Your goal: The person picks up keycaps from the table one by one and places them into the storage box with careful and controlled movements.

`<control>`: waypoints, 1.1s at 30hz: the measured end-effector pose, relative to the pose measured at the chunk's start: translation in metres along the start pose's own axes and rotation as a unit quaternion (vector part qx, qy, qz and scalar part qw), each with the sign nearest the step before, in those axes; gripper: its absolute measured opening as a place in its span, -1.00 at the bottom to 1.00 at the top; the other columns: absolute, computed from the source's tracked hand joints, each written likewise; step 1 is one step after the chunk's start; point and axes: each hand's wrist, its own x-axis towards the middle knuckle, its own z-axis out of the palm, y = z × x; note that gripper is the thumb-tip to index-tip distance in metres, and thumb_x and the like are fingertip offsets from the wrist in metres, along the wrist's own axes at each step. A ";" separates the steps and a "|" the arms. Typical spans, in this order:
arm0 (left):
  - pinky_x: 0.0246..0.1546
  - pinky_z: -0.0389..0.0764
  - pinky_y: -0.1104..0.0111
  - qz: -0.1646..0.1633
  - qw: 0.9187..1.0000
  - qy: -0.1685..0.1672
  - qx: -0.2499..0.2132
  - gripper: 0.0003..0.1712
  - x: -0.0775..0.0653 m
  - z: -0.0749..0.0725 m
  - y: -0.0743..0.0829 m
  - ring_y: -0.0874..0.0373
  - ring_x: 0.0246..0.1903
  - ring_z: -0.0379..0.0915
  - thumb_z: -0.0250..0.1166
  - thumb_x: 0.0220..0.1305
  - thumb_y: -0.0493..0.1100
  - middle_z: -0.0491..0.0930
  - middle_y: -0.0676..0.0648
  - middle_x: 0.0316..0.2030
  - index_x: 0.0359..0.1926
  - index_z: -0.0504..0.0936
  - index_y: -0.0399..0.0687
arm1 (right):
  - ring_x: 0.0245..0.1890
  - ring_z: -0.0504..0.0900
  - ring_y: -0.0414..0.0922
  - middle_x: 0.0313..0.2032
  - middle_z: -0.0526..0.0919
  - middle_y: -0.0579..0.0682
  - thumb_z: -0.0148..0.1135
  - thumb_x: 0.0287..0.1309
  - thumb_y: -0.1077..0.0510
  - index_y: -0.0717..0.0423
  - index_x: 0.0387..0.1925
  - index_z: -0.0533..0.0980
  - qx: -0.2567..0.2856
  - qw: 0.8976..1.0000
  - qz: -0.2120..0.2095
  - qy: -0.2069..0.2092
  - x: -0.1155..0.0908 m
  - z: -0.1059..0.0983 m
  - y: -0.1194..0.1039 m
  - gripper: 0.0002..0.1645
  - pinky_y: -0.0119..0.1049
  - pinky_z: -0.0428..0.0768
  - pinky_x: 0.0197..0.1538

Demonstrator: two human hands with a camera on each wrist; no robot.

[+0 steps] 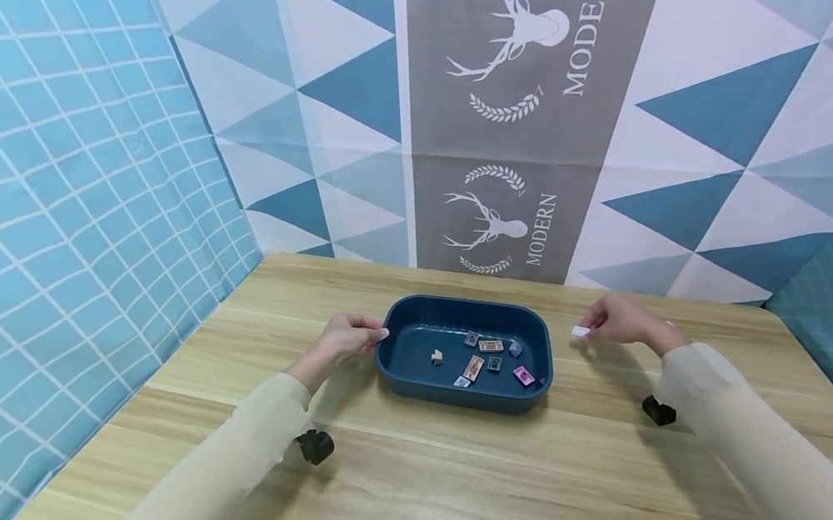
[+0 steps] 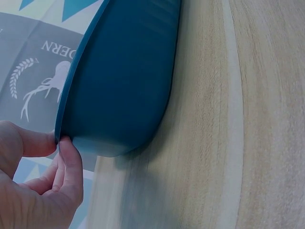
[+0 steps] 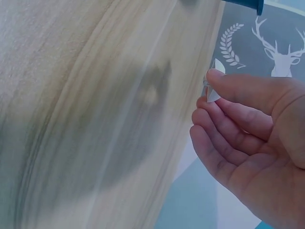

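Observation:
A dark blue oblong tray (image 1: 408,350) sits on the wooden table, with several small printed blocks in it. My left hand (image 1: 343,338) pinches its left rim, and the left wrist view shows thumb and forefinger on either side of the tray's edge (image 2: 119,76). To the right of the tray, above the table, my right hand (image 1: 623,320) pinches a small white piece (image 1: 579,331) between thumb and fingers. Up close the white piece (image 3: 213,96) looks thin and angular; the fingers cover part of it, and I cannot tell its kind.
In the tray lie a pink block (image 1: 523,376), a tan block (image 1: 474,368), a dark block (image 1: 494,364) and a pale cream piece (image 1: 437,357). A patterned backdrop (image 1: 325,117) stands behind the wooden table (image 1: 455,481). Black wrist mounts (image 1: 316,446) show below the sleeves.

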 end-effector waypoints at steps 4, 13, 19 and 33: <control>-0.16 0.69 0.38 0.000 1.000 0.001 0.001 -0.76 0.001 0.000 0.000 0.29 -0.42 0.50 0.28 0.25 -0.27 0.58 -0.07 -0.27 -0.09 0.60 -0.31 | -0.44 0.55 -0.21 -0.42 0.73 0.06 0.34 0.02 0.31 0.29 -0.36 0.66 -0.007 1.000 -0.007 -0.008 -0.002 -0.003 -0.005 -0.90 -0.35 0.60 -0.31; -0.11 0.69 0.36 0.001 1.000 -0.001 0.005 -0.73 -0.001 0.000 0.000 0.28 -0.39 0.52 0.29 0.24 -0.28 0.60 -0.10 -0.21 -0.06 0.60 -0.34 | -0.41 0.53 -0.17 -0.38 0.71 0.08 0.37 0.02 0.27 0.31 -0.32 0.65 -0.014 1.000 0.005 -0.026 -0.007 -0.011 -0.017 -0.82 -0.33 0.57 -0.32; -0.03 0.67 0.30 0.000 1.000 0.001 0.003 -0.72 0.000 0.001 0.000 0.27 -0.35 0.52 0.28 0.26 -0.26 0.60 -0.12 -0.17 -0.04 0.60 -0.31 | -0.40 0.51 -0.15 -0.38 0.69 0.06 0.37 0.02 0.28 0.30 -0.30 0.64 -0.020 0.999 0.010 -0.034 -0.007 -0.014 -0.024 -0.83 -0.28 0.60 -0.28; -0.09 0.69 0.35 0.002 1.000 0.002 -0.001 -0.73 0.000 0.001 -0.001 0.28 -0.38 0.51 0.27 0.26 -0.26 0.59 -0.11 -0.20 -0.05 0.60 -0.32 | -0.43 0.53 -0.17 -0.41 0.69 0.04 0.39 0.02 0.24 0.28 -0.34 0.64 -0.043 0.998 -0.011 -0.039 -0.012 -0.021 -0.036 -0.83 -0.27 0.59 -0.32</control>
